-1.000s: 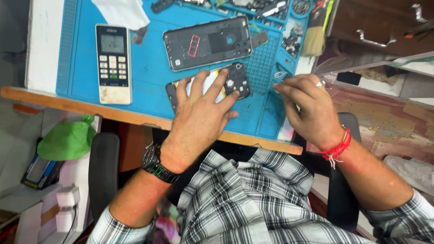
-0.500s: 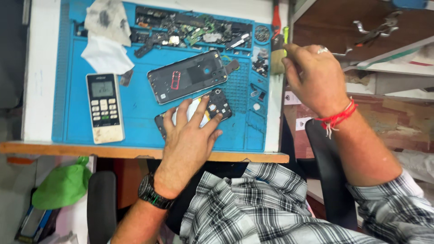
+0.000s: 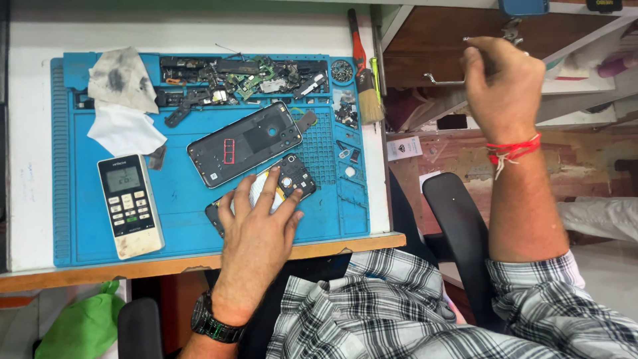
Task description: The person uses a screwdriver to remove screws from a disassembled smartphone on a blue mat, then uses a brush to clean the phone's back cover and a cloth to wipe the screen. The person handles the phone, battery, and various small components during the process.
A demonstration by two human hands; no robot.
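Pressing down on an opened phone (image 3: pixel 282 189), the left hand (image 3: pixel 256 229) lies flat with its fingers (image 3: pixel 267 189) spread wide across the yellow-and-black inside of the device; it grips nothing, only pins the phone to the blue mat (image 3: pixel 179 226) on the counter (image 3: pixel 30 133). The phone sits directly under those fingers, its long axis running slantwise from lower left to upper right, with the camera end poking out past the fingertips toward the upper right.

The right hand (image 3: pixel 502 86) is well apart from it, raised off to the right beyond the counter's edge near a wooden shelf (image 3: pixel 425 40). Its fingers are curled shut, and a thin metal piece seems to stick out of the pinch; I cannot tell what it is. So the left hand is by far the nearer to the phone.

Just beyond the left fingertips lies a dark back cover (image 3: pixel 242 143), on the same slant as the phone. Farther up is a heap of loose parts (image 3: pixel 246 76). To the left of the fingers rests a white remote (image 3: pixel 129 206), with stained cloths (image 3: pixel 123 100) above it. A brush (image 3: pixel 364 86) lies along the mat's right edge, between the two hands. A chair arm (image 3: pixel 458 226) stands under the right forearm.
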